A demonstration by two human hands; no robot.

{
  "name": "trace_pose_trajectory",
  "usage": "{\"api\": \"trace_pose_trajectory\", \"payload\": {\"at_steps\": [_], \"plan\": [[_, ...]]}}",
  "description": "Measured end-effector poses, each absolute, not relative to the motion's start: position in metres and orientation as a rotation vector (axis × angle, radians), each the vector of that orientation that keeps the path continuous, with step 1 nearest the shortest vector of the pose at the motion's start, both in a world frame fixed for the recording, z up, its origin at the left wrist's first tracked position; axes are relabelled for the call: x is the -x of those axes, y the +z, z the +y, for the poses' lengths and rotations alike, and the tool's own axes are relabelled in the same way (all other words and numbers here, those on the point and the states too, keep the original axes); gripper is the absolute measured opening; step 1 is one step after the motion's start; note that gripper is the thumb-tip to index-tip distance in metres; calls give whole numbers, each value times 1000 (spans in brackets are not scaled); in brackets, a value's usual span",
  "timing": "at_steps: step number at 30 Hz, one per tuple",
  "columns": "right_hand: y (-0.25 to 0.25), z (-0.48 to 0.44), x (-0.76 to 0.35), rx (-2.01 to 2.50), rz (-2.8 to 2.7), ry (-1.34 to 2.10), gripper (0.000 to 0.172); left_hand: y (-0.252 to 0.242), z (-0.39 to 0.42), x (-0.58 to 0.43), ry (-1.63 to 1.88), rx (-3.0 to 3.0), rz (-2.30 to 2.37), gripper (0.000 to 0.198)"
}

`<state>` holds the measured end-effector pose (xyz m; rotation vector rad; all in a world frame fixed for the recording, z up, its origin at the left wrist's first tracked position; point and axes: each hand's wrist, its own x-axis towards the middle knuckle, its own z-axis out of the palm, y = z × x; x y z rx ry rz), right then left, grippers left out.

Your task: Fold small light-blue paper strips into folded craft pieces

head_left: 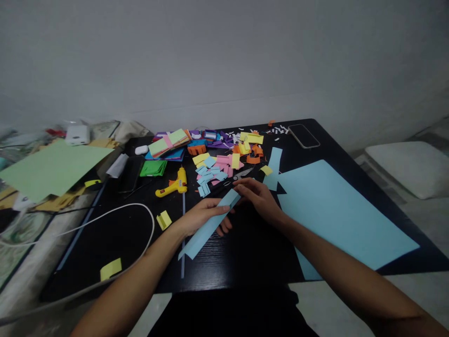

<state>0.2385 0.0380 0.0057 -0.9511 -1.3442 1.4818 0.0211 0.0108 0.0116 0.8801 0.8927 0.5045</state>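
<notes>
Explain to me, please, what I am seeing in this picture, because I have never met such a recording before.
There is no machine here: these are a person's two bare hands, seen by a camera worn on the head, looking forward and down. The left hand holds a folded light-blue paper strip, and the right hand has its fingers at the far end of it. On the black table lie a yellow glue gun, scissors, small coloured paper pieces and, on the right, a large light-blue sheet. A phone lies behind the sheet.
</notes>
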Motion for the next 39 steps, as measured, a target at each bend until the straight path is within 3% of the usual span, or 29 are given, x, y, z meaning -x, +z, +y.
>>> {"api": "trace_pose_trajectory", "payload": {"at_steps": [5,17,39], "plan": [[6,37,-236,1007,-1264,1616,41,14,9,-24,526,-889,906,44],[2,28,-230,1008,-1342,1585,31,13,5,-31,810,-1085,1053,42],[6,27,-234,893,-1385,1575,29,19,7,-25,839,-994,1057,43]]}}
